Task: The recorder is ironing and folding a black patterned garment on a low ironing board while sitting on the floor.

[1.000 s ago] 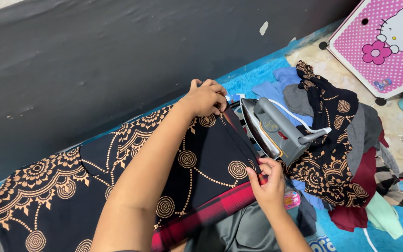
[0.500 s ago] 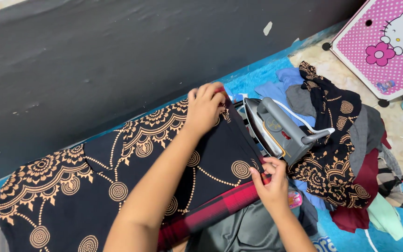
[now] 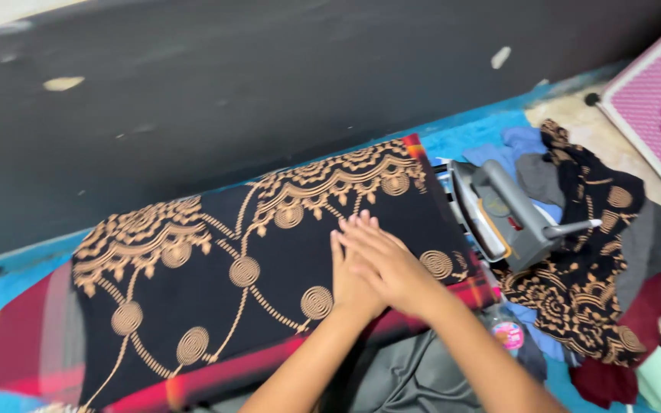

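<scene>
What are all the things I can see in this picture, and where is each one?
patterned cloth: one, black with tan circles and scallops, spread flat across the middle.
red plaid pad: one, red and dark, under the cloth, showing at its left and lower edges.
iron: one, grey, standing on its heel just right of the cloth.
clothes pile: one heap, black-and-tan, grey, blue, maroon and pale green, right of the iron.
pink panel: one, dotted pink with a flower, top right corner.
wall: one, dark grey, along the top.
mat: one, blue, on the floor.
hands: two, overlapping, palms down on the cloth.
</scene>
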